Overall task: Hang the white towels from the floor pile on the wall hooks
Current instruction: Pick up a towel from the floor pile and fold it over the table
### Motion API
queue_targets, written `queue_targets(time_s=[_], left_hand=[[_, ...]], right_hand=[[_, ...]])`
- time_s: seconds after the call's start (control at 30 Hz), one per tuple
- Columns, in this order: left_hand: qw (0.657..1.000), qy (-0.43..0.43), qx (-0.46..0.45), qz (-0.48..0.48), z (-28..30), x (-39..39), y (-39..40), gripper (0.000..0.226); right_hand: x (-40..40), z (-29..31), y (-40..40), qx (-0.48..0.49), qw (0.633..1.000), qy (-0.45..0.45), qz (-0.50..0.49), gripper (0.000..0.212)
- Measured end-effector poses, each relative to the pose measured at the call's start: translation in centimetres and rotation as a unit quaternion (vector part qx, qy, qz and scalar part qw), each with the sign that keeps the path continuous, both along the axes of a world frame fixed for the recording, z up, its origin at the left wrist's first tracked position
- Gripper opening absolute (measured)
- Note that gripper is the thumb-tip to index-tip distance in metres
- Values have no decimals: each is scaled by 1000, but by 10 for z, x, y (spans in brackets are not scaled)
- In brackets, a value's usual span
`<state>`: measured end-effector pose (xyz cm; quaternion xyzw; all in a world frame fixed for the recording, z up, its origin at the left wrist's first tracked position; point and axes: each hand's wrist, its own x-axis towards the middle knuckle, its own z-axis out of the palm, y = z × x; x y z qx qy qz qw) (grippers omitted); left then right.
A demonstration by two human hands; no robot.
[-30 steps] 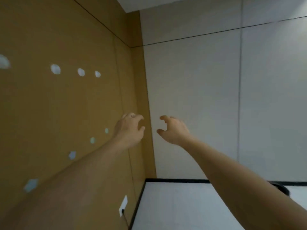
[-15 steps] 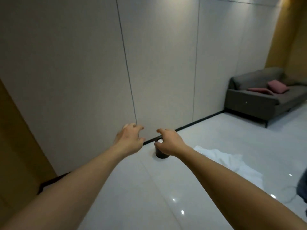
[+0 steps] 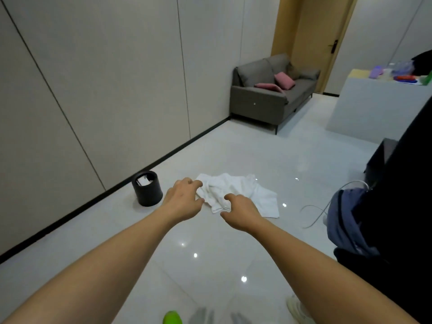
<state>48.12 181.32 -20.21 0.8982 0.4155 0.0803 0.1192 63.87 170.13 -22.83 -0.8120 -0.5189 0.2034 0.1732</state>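
Overlapping both hands (image 3: 182, 202) (image 3: 240, 213) — towel pile (image 3: 243, 190), contact unclear.

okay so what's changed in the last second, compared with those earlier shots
The view swung right, from the brown wall with its hooks to the floor; the white towel pile, black bin and grey sofa came into view. The left hand and right hand stay outstretched, fingers loosely curled, holding nothing.

Single head view, looking forward-down over floor (image 3: 210, 265) toward wall (image 3: 105, 90).
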Motion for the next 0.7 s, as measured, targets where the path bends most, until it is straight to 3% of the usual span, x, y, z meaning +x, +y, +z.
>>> queue_targets(time_s=[0.2, 0.47, 0.7], left_hand=[[997, -4, -51, -57, -48, 71, 94, 49], [985, 64, -134, -91, -101, 140, 241, 52], [974, 90, -180, -103, -141, 199, 325, 51]], right_hand=[[64, -46, 70, -40, 997, 19, -69, 59], [130, -90, 180, -116, 978, 68, -160, 63], [183, -133, 252, -170, 960, 107, -194, 63]])
